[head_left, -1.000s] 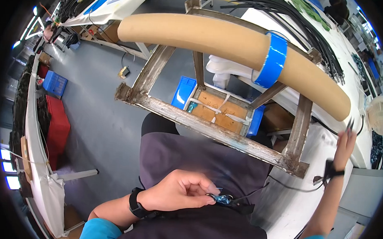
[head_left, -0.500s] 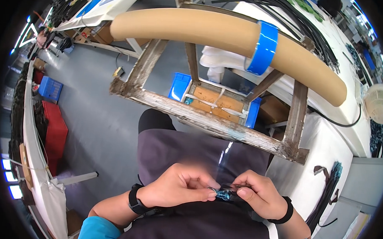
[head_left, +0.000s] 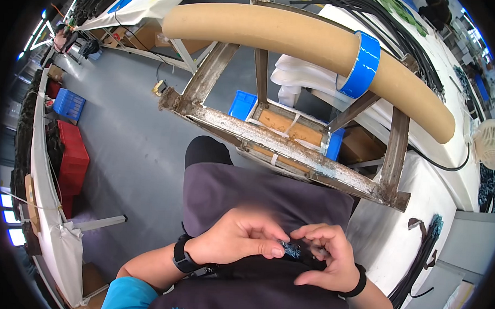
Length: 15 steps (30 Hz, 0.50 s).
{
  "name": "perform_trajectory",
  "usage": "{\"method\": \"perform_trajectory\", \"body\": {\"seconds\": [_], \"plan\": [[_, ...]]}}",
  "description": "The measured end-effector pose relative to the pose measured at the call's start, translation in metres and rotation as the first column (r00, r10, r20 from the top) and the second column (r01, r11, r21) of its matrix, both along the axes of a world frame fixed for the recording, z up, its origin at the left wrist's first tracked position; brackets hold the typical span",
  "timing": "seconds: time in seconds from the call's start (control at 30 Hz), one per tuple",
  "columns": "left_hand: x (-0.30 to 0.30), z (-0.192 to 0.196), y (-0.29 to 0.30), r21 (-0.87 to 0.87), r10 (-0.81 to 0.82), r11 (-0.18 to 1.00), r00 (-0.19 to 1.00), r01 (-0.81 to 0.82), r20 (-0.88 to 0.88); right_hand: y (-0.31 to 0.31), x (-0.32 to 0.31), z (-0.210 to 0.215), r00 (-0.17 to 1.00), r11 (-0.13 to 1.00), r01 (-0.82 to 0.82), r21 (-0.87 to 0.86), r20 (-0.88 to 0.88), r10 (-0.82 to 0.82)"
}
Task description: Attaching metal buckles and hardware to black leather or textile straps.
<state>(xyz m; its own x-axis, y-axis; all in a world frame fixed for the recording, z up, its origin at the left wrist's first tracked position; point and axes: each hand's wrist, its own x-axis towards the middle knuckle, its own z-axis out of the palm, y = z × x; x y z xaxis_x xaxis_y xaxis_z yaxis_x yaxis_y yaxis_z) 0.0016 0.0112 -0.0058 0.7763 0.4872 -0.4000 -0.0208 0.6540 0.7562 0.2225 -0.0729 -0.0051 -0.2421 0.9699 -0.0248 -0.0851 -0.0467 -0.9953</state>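
In front of my lap, my left hand (head_left: 238,237) pinches a small dark strip with a tuft of blue threads (head_left: 292,250) between thumb and fingertips. Beside it, my right hand (head_left: 334,258) has its thumb spread away from its bent fingers. Those fingers curve over the far end of the dark piece, whose outline is lost against the dark apron (head_left: 257,201). Whether they touch it is hard to see.
Ahead stands a worn metal frame (head_left: 291,142) carrying a long cardboard tube (head_left: 263,27) with a roll of blue tape (head_left: 361,65) around it. Dark strips with blue ends (head_left: 418,264) lie on the white-covered table (head_left: 365,229) at right. Red bins (head_left: 72,156) stand left.
My right hand's thumb has come away from the dark piece and its fingers have spread. My left hand keeps its pinch. The whole view has shifted slightly.
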Motion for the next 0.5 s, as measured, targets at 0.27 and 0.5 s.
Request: {"method": "perform_trajectory", "body": {"seconds": [0.27, 0.5], "plan": [[0.0, 0.001, 0.001, 0.183, 0.049, 0.982, 0.998, -0.044, -0.025, -0.005, -0.012, -0.002, 0.997, 0.975, -0.021, -0.22, 0.069, 0.037], [-0.002, 0.006, 0.012, 0.405, -0.013, 0.914, 0.999, 0.024, -0.03, 0.007, -0.008, 0.001, 0.956, 0.884, -0.146, -0.443, -0.294, 0.01]]}}
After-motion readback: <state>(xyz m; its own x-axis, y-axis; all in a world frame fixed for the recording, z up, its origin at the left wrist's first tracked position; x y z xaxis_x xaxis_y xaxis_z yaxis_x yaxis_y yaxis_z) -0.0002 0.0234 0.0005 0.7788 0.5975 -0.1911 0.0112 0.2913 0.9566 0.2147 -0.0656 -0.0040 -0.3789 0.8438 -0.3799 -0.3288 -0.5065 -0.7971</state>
